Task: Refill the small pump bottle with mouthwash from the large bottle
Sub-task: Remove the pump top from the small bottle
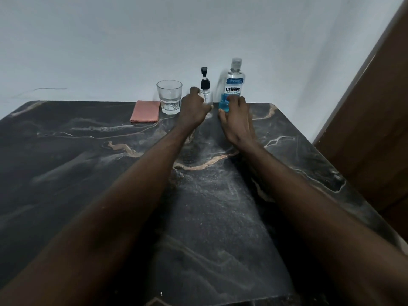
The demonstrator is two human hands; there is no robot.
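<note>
table edge: far edge of the table meets the wall mid frame; bare top fills the lower frame.
pump bottle: upper centre at that edge, between glass and large bottle.
label: "listerine cool mint".
left hand: curled round the pump bottle's base.
right hand: fingers wrapped round the large bottle's blue lower part.
cloth: left of glass.
</note>
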